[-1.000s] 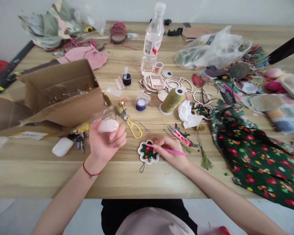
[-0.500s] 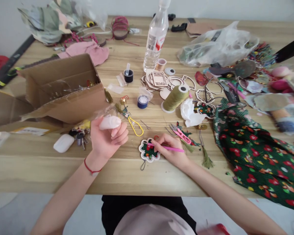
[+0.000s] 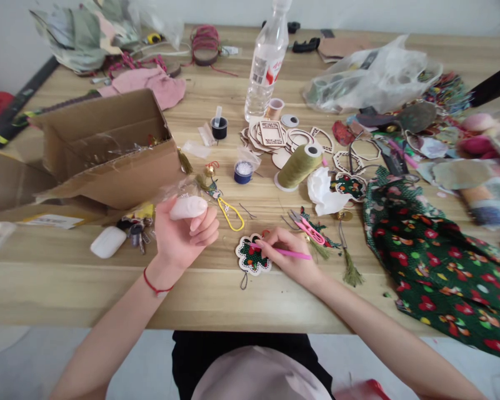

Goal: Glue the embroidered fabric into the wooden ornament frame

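My left hand is raised over the table left of the middle, its fingers curled in. A smooth, whitish, rounded thing shows at its thumb side; whether it is held or covers a finger I cannot make out. Between the fingers of my right hand is a slim pink pen-like stick, its tip on a flower-shaped ornament. That ornament lies flat, with a pale rim, dark green and red printed fabric inside and a dark cord loop below. Beside my right hand lie pink-handled snips.
An open cardboard box stands at the left. A thread cone, a tub of white beads, pale wooden shapes and a plastic bottle are beyond my hands. Green floral fabric hangs over the right front edge.
Almost nothing differs. Both hands keep their places and grips, and the pink stick's tip stays on the flower-shaped ornament; the whole view has shifted very slightly.
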`<state>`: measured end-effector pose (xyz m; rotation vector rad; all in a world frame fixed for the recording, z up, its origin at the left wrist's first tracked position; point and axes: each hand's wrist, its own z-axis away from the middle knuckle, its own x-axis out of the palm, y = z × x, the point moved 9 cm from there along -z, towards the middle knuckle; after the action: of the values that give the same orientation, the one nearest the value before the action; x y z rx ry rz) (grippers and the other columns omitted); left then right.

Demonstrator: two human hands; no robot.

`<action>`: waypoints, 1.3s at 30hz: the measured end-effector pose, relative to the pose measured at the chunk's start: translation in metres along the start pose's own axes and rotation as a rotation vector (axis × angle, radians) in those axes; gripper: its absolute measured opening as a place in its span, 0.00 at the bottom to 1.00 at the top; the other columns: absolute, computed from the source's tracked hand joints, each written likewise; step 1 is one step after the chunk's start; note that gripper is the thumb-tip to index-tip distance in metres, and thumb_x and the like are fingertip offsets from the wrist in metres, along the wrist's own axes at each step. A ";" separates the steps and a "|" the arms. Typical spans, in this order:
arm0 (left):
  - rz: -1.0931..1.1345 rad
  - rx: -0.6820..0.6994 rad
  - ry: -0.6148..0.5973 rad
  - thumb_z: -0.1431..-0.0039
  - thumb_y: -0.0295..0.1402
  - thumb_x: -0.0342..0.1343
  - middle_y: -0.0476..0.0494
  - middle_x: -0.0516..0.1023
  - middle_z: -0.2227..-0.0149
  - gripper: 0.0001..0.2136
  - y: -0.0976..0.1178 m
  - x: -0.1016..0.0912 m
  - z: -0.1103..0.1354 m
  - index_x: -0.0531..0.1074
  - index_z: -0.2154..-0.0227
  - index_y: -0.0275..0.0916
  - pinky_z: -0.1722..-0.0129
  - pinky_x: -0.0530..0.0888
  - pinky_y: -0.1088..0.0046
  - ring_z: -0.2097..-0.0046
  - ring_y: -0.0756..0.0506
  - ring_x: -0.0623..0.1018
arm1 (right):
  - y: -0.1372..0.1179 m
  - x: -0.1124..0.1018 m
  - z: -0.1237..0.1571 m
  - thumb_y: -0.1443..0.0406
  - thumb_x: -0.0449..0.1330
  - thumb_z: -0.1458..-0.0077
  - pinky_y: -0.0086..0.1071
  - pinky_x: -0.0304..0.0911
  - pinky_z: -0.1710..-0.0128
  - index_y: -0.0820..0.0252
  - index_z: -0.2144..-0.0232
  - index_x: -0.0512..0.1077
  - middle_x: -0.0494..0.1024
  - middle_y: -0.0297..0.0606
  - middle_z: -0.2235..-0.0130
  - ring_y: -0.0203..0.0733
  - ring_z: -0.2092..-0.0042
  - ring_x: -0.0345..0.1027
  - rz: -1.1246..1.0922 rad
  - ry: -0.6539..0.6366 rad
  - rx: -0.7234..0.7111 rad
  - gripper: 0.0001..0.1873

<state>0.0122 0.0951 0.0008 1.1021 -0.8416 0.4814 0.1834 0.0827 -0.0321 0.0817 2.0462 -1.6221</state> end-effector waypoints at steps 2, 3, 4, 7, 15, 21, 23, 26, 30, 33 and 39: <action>0.001 0.000 0.003 0.35 0.48 0.26 0.53 0.47 0.84 0.33 0.000 0.000 0.000 0.62 0.87 0.36 0.84 0.53 0.77 0.84 0.55 0.50 | -0.001 0.000 0.000 0.57 0.59 0.39 0.27 0.58 0.77 0.57 0.78 0.66 0.72 0.32 0.80 0.33 0.78 0.63 -0.007 0.002 -0.010 0.18; 0.001 -0.001 0.003 0.35 0.48 0.26 0.53 0.47 0.84 0.33 0.000 0.000 0.000 0.62 0.87 0.36 0.84 0.54 0.78 0.84 0.55 0.50 | -0.002 0.000 0.000 0.57 0.59 0.38 0.27 0.58 0.77 0.57 0.78 0.65 0.72 0.32 0.79 0.33 0.78 0.64 -0.015 0.005 -0.017 0.18; 0.001 -0.001 0.004 0.35 0.49 0.27 0.53 0.47 0.84 0.33 0.000 0.000 0.000 0.62 0.87 0.36 0.84 0.54 0.78 0.84 0.55 0.50 | -0.002 -0.001 0.000 0.58 0.59 0.38 0.27 0.59 0.76 0.57 0.78 0.65 0.72 0.32 0.79 0.33 0.77 0.64 -0.025 0.006 -0.022 0.17; 0.003 -0.004 0.018 0.35 0.49 0.26 0.53 0.47 0.84 0.33 0.000 -0.001 -0.001 0.60 0.88 0.36 0.85 0.55 0.78 0.84 0.55 0.50 | -0.004 -0.001 0.000 0.59 0.58 0.38 0.28 0.61 0.74 0.57 0.77 0.65 0.73 0.33 0.78 0.34 0.76 0.66 -0.055 0.011 -0.022 0.17; 0.035 -0.019 0.075 0.36 0.53 0.25 0.52 0.48 0.85 0.33 -0.002 -0.005 -0.001 0.57 0.88 0.38 0.86 0.57 0.78 0.85 0.55 0.50 | -0.001 0.000 0.000 0.55 0.58 0.38 0.28 0.60 0.76 0.56 0.77 0.64 0.72 0.33 0.78 0.34 0.76 0.64 -0.072 0.010 0.000 0.19; 0.037 -0.016 0.059 0.36 0.53 0.25 0.52 0.48 0.84 0.34 -0.003 -0.004 -0.001 0.58 0.88 0.37 0.86 0.56 0.78 0.84 0.55 0.50 | -0.006 -0.001 -0.001 0.54 0.58 0.38 0.27 0.57 0.78 0.57 0.77 0.64 0.71 0.31 0.79 0.32 0.78 0.61 -0.006 0.006 -0.030 0.19; 0.032 -0.013 0.053 0.35 0.52 0.25 0.52 0.48 0.84 0.34 -0.002 -0.003 -0.001 0.59 0.88 0.37 0.86 0.56 0.78 0.84 0.55 0.50 | -0.008 -0.002 -0.002 0.54 0.58 0.38 0.27 0.57 0.78 0.57 0.78 0.64 0.71 0.31 0.79 0.32 0.78 0.61 0.008 0.012 -0.038 0.20; 0.023 -0.014 0.054 0.35 0.51 0.22 0.53 0.48 0.84 0.35 -0.002 -0.002 -0.001 0.59 0.88 0.37 0.86 0.55 0.78 0.84 0.55 0.50 | -0.008 -0.002 -0.001 0.54 0.58 0.38 0.27 0.57 0.78 0.57 0.78 0.64 0.72 0.31 0.79 0.32 0.78 0.62 0.004 0.012 -0.034 0.20; 0.011 -0.024 0.066 0.35 0.50 0.20 0.52 0.47 0.84 0.35 -0.003 -0.002 -0.001 0.58 0.89 0.37 0.86 0.55 0.78 0.84 0.55 0.50 | -0.003 -0.004 0.001 0.55 0.59 0.38 0.28 0.62 0.76 0.57 0.75 0.66 0.74 0.33 0.77 0.35 0.76 0.67 -0.032 0.034 -0.019 0.17; 0.016 -0.019 0.068 0.36 0.51 0.22 0.53 0.47 0.84 0.34 -0.002 -0.003 -0.001 0.58 0.89 0.37 0.86 0.55 0.78 0.84 0.55 0.49 | -0.004 -0.009 0.003 0.56 0.58 0.37 0.31 0.69 0.71 0.56 0.69 0.69 0.79 0.37 0.71 0.38 0.72 0.73 -0.071 0.066 -0.049 0.12; 0.034 -0.014 0.052 0.36 0.52 0.30 0.53 0.48 0.84 0.31 -0.002 -0.005 -0.002 0.57 0.88 0.37 0.85 0.56 0.78 0.84 0.55 0.51 | -0.028 -0.001 0.001 0.65 0.51 0.33 0.40 0.70 0.51 0.54 0.57 0.71 0.80 0.43 0.55 0.45 0.54 0.75 0.154 -0.068 -0.275 0.09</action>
<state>0.0112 0.0960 -0.0047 1.0598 -0.8181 0.5293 0.1743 0.0739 -0.0068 0.0821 2.1327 -1.2249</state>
